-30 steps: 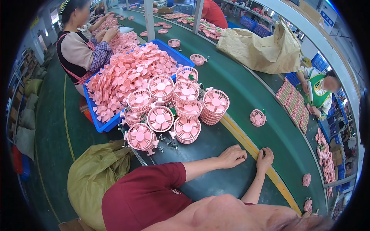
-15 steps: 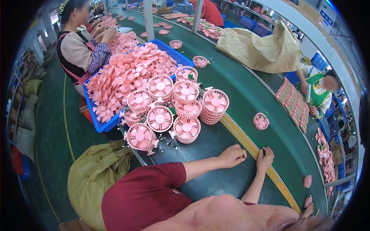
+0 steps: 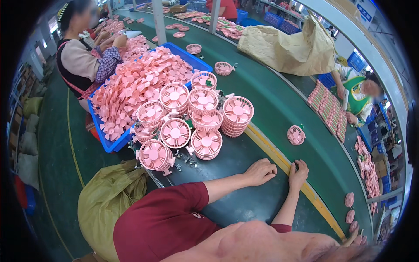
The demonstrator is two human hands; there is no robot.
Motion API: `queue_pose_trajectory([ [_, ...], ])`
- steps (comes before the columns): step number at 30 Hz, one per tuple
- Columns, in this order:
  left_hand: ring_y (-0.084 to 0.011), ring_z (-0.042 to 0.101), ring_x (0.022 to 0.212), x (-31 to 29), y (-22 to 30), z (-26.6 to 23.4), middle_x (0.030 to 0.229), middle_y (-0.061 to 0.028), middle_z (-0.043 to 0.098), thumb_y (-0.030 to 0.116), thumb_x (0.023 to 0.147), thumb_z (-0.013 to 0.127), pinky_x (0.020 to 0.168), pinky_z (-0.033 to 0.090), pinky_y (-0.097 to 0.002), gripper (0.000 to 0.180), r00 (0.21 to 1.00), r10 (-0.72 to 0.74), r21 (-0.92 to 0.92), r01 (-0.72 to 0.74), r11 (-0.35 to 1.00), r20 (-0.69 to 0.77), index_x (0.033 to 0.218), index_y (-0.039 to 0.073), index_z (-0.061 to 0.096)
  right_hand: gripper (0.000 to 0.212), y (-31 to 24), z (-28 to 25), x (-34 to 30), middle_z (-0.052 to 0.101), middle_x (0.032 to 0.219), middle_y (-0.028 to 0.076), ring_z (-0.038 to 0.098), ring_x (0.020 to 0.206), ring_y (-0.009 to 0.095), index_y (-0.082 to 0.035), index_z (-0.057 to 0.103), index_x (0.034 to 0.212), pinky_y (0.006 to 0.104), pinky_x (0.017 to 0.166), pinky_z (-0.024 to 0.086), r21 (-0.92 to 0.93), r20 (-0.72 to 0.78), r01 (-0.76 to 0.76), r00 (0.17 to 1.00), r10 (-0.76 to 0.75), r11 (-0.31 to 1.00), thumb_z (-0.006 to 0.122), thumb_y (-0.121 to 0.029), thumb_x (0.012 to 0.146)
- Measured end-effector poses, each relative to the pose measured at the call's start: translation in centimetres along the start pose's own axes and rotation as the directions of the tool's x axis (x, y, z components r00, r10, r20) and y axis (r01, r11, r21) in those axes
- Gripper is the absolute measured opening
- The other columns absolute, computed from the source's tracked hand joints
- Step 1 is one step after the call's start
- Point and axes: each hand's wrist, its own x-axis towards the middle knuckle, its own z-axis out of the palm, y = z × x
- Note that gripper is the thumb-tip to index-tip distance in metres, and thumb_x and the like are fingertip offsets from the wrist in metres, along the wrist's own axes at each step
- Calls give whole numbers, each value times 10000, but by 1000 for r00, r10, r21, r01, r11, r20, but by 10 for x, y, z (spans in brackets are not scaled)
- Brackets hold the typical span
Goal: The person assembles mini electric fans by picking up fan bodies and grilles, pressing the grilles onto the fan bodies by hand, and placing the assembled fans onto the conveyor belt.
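Two hands, left and right, curl loosely open, empty, near round pink plastic fans, stacked, perhaps saving space.

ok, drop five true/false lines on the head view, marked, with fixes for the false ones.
1. The left hand is inside the blue tray. False: it is at the dark tabletop, near the right hand.
2. The blue tray is heaped with pink fan blades. True.
3. A lone pink fan housing sits on the green belt ahead of the right hand. True.
4. The olive sack lies to the person's right. False: it is on the left.
5. The right hand is at the yellow strip. True.
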Motion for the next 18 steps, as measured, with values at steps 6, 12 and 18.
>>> queue_pose_trajectory([
  [6,-254,565,814,1,-2,-3,733,-48,586,132,808,669,734,470,-393,105,1000,-4,35,4,999,-13,879,67,629,191,-2,3,2,639,1133,163,577,1053,352,-30,695,967,447,907,457,25,-29,14,999,-13,1000,673,-149,819],
  [12,-253,571,817,1,0,-2,736,-47,587,135,808,670,735,474,-391,106,1000,-8,17,8,1000,-12,884,73,630,193,-1,1,0,638,1137,163,575,1059,351,-31,694,969,448,909,455,19,-26,11,1000,-11,1000,676,-152,819],
  [18,-249,573,818,0,0,-3,732,-40,592,131,808,669,731,477,-385,104,1000,-15,21,15,1000,-6,884,71,631,204,0,2,0,633,1155,155,566,1078,345,-43,693,989,452,923,443,16,-13,0,1000,0,1000,675,-164,825],
])
